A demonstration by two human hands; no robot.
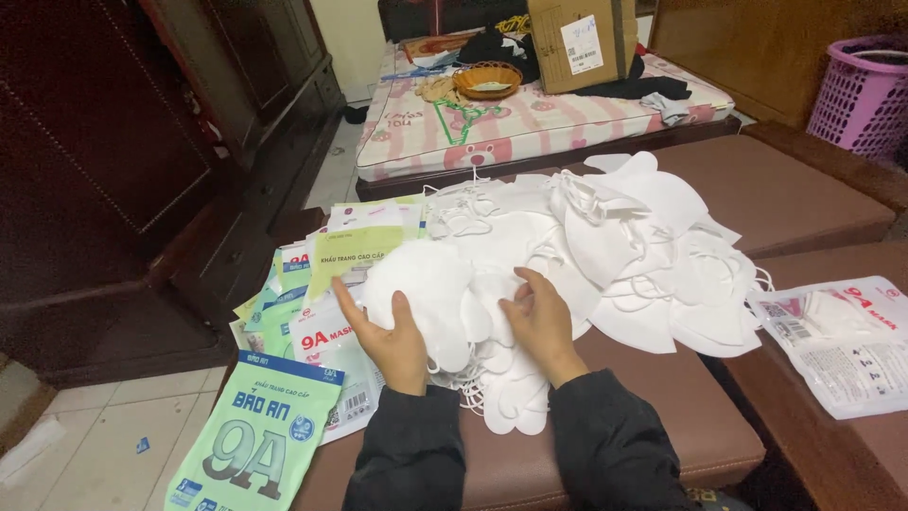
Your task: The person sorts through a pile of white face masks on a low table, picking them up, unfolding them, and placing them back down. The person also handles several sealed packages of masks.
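- The person's left hand (pixel 392 339) lies palm-down on the near left part of a heap of white folded fabric face masks with thin ear loops (pixel 605 246), its fingers spread and curled over a small stack of masks at the heap's edge.
- The right hand (pixel 541 317) rests just beside it on the same heap, fingers bent and close together, with the tips pressed into the masks; whether they pinch a single mask cannot be told.
- Both wrists come out of dark sleeves (pixel 605 445) at the bottom of the view.
- The heap of masks sits on a brown padded bench top (pixel 662 397), spreading from the hands toward the far right.
- Flat pale green and white plastic mask bags (pixel 326 274) lie fanned out left of the heap, touching it; one green bag (pixel 255 435) hangs over the near left corner of the bench.
- A clear filled mask bag (pixel 842 341) lies on a neighbouring bench to the right, apart from the hands.
- Farther back are a pink patterned mattress (pixel 530 123) with a woven basket (pixel 487 79) and a cardboard box (pixel 579 40), and a pink plastic laundry basket (pixel 863 93) at the far right.
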